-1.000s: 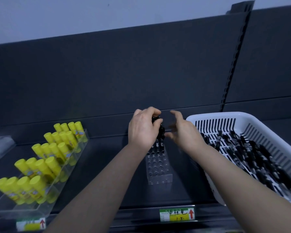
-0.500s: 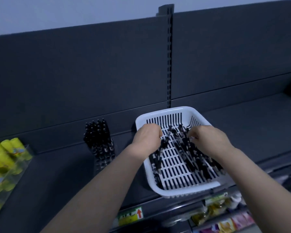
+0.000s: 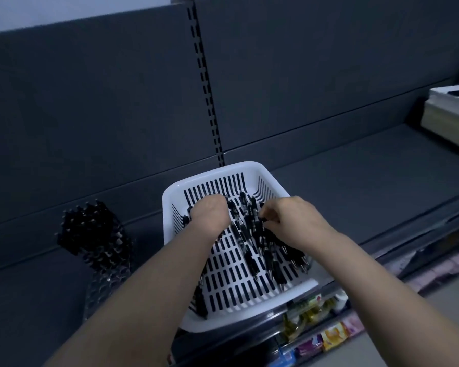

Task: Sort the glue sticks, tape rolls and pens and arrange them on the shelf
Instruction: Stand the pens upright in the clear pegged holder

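We have both hands down in the white basket (image 3: 212, 172), which sits on the dark shelf (image 3: 355, 186) with its near edge out past the shelf lip. The loose pens (image 3: 252, 229) lie flat on the slotted floor, heaped mostly in the right half. Their long axes run roughly from the far wall toward us, with the metal tips at the near-right end and the dark caps at the far end. Our right hand (image 3: 292, 221) is directly over that heap, its fingers curled and pinching the cap end of one or more pens, so the supply lies right under it and a lift would bring the pens up cap first. Our left hand (image 3: 210, 217) is at the far-left side of the basket, knuckles toward us and fingers tucked downward out of sight. We cannot tell whether it grips anything. The clear holder (image 3: 104, 282), already bristling with upright pens, stands on the shelf to the left of the basket, close but apart from it. It is nearer our left hand than our right, so we judge that anything gathered has to travel leftward and be turned from lying to standing, tip down.
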Action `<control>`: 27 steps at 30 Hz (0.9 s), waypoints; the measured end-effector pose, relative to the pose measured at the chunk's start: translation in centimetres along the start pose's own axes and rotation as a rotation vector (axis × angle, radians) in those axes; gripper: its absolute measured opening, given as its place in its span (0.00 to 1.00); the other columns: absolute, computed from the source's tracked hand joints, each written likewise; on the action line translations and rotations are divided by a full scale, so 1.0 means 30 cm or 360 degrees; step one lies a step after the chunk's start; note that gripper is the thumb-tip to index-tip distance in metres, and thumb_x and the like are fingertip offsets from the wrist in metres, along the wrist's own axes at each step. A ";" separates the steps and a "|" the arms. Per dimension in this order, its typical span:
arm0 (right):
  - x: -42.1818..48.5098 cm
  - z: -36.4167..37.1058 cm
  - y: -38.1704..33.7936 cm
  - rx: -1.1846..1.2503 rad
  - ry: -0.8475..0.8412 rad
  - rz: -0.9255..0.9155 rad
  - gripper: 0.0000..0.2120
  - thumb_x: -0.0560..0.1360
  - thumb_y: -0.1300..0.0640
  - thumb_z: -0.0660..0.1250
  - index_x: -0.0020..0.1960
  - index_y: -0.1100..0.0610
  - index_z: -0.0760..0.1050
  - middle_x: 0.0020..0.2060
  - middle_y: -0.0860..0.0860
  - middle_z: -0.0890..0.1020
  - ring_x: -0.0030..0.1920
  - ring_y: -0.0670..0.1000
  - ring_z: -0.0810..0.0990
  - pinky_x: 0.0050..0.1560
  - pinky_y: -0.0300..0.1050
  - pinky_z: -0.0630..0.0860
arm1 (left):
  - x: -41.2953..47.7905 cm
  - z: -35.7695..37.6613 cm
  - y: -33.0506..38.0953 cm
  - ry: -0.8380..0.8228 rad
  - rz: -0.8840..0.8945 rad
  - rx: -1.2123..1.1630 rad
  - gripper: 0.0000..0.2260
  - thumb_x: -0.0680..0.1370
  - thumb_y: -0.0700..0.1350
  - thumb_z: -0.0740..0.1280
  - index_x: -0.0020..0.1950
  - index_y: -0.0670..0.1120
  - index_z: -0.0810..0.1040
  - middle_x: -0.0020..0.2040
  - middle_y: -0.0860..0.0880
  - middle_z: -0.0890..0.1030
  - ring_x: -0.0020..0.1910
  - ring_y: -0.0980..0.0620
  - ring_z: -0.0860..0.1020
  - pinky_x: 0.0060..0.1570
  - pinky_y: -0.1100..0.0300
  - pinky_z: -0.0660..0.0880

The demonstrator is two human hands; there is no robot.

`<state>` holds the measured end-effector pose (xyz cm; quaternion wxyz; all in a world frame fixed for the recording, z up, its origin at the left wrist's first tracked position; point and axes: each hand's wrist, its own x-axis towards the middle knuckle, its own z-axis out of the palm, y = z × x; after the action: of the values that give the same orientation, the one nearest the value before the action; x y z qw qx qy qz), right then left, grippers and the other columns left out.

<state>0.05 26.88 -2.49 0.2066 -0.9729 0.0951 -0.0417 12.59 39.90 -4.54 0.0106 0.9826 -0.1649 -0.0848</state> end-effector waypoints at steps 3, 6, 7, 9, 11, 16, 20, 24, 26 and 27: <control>0.025 -0.003 -0.002 -0.0024 -0.0014 0.0018 0.09 0.74 0.56 0.66 0.52 0.46 0.79 0.49 0.45 0.82 0.52 0.51 0.79 0.53 0.46 0.76 | -0.002 -0.026 -0.003 0.0096 -0.0033 -0.0137 0.05 0.74 0.37 0.64 0.38 0.44 0.71 0.33 0.50 0.73 0.30 0.52 0.70 0.26 0.60 0.65; 0.094 0.003 -0.021 0.0007 -0.0094 0.0033 0.10 0.73 0.58 0.65 0.50 0.46 0.79 0.50 0.47 0.81 0.52 0.52 0.79 0.54 0.48 0.77 | -0.010 -0.060 -0.047 0.0344 -0.0029 -0.0385 0.04 0.74 0.37 0.60 0.47 0.42 0.73 0.38 0.47 0.77 0.35 0.48 0.73 0.30 0.57 0.65; 0.129 0.012 -0.026 -0.0009 -0.0119 0.0029 0.11 0.73 0.59 0.64 0.51 0.47 0.79 0.50 0.48 0.81 0.52 0.53 0.79 0.53 0.48 0.77 | -0.014 -0.070 -0.065 0.0406 -0.0017 -0.0463 0.06 0.75 0.38 0.59 0.49 0.42 0.74 0.42 0.47 0.79 0.39 0.48 0.74 0.34 0.57 0.68; 0.206 0.041 -0.055 -0.0065 -0.0144 -0.0013 0.12 0.73 0.63 0.63 0.51 0.51 0.80 0.50 0.51 0.82 0.51 0.54 0.80 0.51 0.47 0.78 | -0.044 -0.098 -0.114 0.0519 -0.0020 -0.0674 0.05 0.76 0.40 0.63 0.50 0.44 0.77 0.45 0.48 0.81 0.44 0.49 0.77 0.41 0.57 0.73; 0.271 0.084 -0.088 -0.0116 -0.0161 -0.0032 0.13 0.73 0.66 0.63 0.54 0.55 0.79 0.50 0.53 0.82 0.51 0.55 0.80 0.50 0.46 0.78 | -0.083 -0.120 -0.164 0.0627 -0.0026 -0.0910 0.01 0.75 0.42 0.70 0.45 0.45 0.79 0.42 0.51 0.81 0.44 0.52 0.79 0.45 0.57 0.76; 0.337 0.178 -0.132 -0.0265 -0.0233 0.0026 0.07 0.74 0.64 0.63 0.51 0.59 0.74 0.50 0.55 0.80 0.50 0.57 0.79 0.48 0.47 0.76 | -0.178 -0.162 -0.256 0.0675 -0.0032 -0.1317 0.04 0.73 0.40 0.74 0.41 0.46 0.80 0.35 0.52 0.80 0.32 0.54 0.79 0.34 0.65 0.77; 0.352 0.196 -0.148 -0.0278 -0.0171 0.0073 0.10 0.73 0.64 0.64 0.54 0.59 0.71 0.50 0.56 0.79 0.50 0.58 0.79 0.45 0.47 0.75 | -0.222 -0.189 -0.323 0.0626 -0.0069 -0.1445 0.05 0.76 0.38 0.69 0.50 0.44 0.81 0.35 0.51 0.77 0.32 0.53 0.80 0.35 0.66 0.78; 0.346 0.131 -0.225 -0.0081 0.0079 0.0039 0.17 0.71 0.59 0.66 0.59 0.51 0.74 0.46 0.50 0.82 0.48 0.55 0.80 0.40 0.43 0.72 | -0.258 -0.220 -0.407 0.0895 -0.0049 -0.1289 0.09 0.73 0.41 0.72 0.52 0.46 0.80 0.33 0.54 0.73 0.33 0.53 0.76 0.42 0.52 0.81; 0.319 0.073 -0.295 0.0055 0.0263 -0.0077 0.16 0.73 0.55 0.66 0.61 0.46 0.74 0.50 0.49 0.83 0.52 0.55 0.79 0.42 0.44 0.73 | -0.290 -0.248 -0.454 0.0999 -0.0040 -0.1208 0.07 0.74 0.43 0.71 0.51 0.48 0.80 0.34 0.55 0.74 0.37 0.52 0.79 0.46 0.49 0.80; 0.301 0.044 -0.336 0.0125 0.0319 -0.0138 0.16 0.75 0.53 0.66 0.62 0.45 0.73 0.52 0.48 0.82 0.53 0.55 0.79 0.45 0.46 0.74 | -0.308 -0.264 -0.478 0.1016 -0.0042 -0.1176 0.05 0.75 0.43 0.70 0.51 0.48 0.80 0.35 0.54 0.77 0.40 0.51 0.80 0.48 0.48 0.80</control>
<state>10.72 34.61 0.81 0.2321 -0.9582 0.0713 -0.1513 9.96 56.42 4.06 0.4077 0.8920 -0.0997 0.1676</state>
